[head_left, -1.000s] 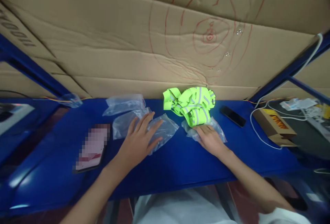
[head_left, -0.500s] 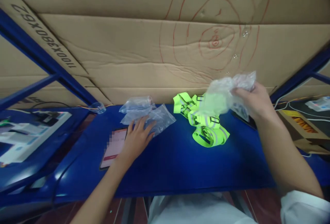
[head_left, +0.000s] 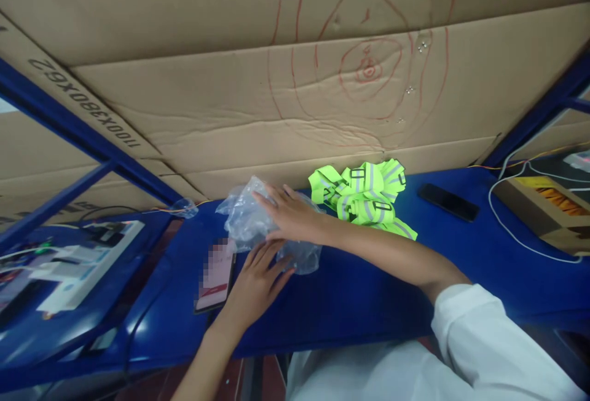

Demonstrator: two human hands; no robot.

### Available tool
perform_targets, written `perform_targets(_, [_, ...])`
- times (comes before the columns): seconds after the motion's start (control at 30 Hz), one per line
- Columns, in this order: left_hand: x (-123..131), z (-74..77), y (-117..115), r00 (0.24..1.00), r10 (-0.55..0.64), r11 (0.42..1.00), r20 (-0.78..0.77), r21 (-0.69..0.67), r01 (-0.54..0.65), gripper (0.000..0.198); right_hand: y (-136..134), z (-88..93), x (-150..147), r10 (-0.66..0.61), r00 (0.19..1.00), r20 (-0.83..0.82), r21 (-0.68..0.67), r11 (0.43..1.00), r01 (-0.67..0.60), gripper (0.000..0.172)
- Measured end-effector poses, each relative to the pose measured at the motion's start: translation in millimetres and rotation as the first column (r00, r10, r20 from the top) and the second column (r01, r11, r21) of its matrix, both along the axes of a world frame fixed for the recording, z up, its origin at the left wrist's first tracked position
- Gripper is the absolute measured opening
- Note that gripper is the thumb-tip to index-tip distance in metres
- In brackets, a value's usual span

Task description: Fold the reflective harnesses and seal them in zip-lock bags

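Clear plastic bags [head_left: 244, 216] lie in a crumpled heap at the middle left of the blue table. My right hand [head_left: 292, 213] rests over the heap with its fingers spread. Just below it, my left hand [head_left: 258, 281] lies open, its fingertips at the near edge of the bags. To the right of the heap sits a pile of neon yellow-green reflective straps [head_left: 364, 189] with grey stripes and black buckles. A phone with a lit screen [head_left: 216, 281] lies left of my left hand.
A dark phone [head_left: 448, 202] lies right of the straps. Further right stands an open cardboard box [head_left: 544, 216] beside a white cable. A white power strip [head_left: 92, 272] is at the left. Cardboard [head_left: 207, 93] with red rings forms the back wall, between blue metal posts.
My right hand has carried a plastic bag from above the straps leftward onto the other bags and opened on it. The straps and dark phone are now uncovered. My left hand stays near the bags.
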State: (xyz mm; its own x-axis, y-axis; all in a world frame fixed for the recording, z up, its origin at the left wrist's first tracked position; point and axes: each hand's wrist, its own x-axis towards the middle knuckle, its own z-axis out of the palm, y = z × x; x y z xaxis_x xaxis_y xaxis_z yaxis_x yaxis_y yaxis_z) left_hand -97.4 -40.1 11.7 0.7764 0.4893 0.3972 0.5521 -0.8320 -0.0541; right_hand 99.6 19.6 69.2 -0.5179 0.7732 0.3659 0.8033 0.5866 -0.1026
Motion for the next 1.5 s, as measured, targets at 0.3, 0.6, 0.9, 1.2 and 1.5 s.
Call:
perform_targets(0.3, [7, 0.2, 0, 0.977, -0.026, 0.988, 0.213, 0.156, -0.008, 0.006, -141, -15.4, 166, -0.229, 0.965, -0.132, -0.049, 0.973, 0.224, 0.067])
perform_targets(0.6, [96, 4.9, -31, 0.925, -0.225, 0.922, 0.306, -0.241, 0.304, 0.015, -224, -77.1, 202, -0.524, 0.834, -0.170, -0.321, 0.830, 0.456, 0.070])
perform_targets(0.9, [130, -24.2, -23, 0.918, 0.035, 0.379, 0.396, -0.855, 0.354, 0.112, -185, -50.3, 154, -0.587, 0.154, -0.795, -0.604, 0.788, -0.118, 0.044])
perform_targets(1.2, [109, 1.2, 1, 0.644, 0.396, 0.128, 0.655, -0.733, 0.668, 0.067, -116, -43.6, 151, -0.851, -0.130, -0.509, -0.622, 0.468, -0.627, 0.044])
perform_targets(1.5, [117, -6.9, -5, 0.716, 0.518, 0.159, 0.469, -0.875, 0.458, 0.058, -127, -57.4, 131, -0.826, 0.050, -0.562, -0.602, 0.367, -0.709, 0.060])
